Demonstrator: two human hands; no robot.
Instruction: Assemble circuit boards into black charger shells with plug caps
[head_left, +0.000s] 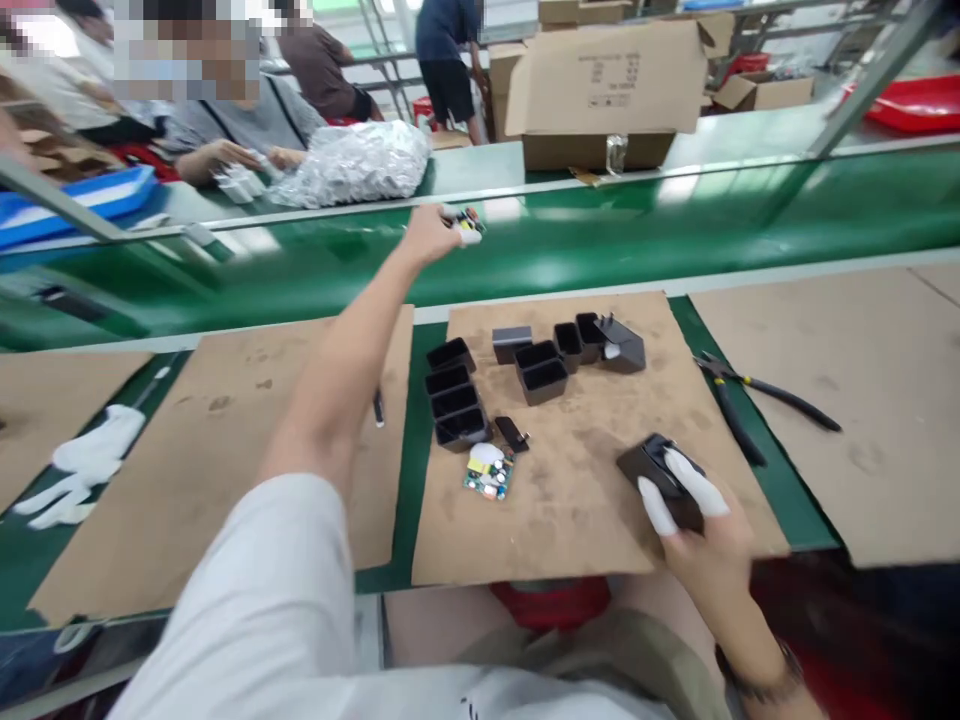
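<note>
My left hand reaches far out over the green belt, closed on a small circuit board. White covers sit on some of my fingertips. Low on the right, my right hand grips a black plastic adapter case on the cardboard mat. A second circuit board with a white blob lies at the mat's left, touching or close to a black end cap with pins. Several open black cases stand behind it, and a black plug housing lies at the back right.
Pliers with black and yellow handles lie right of the mat. A white glove lies far left. Across the green belt are a large carton, a bubble-wrap bundle and a person handling white parts.
</note>
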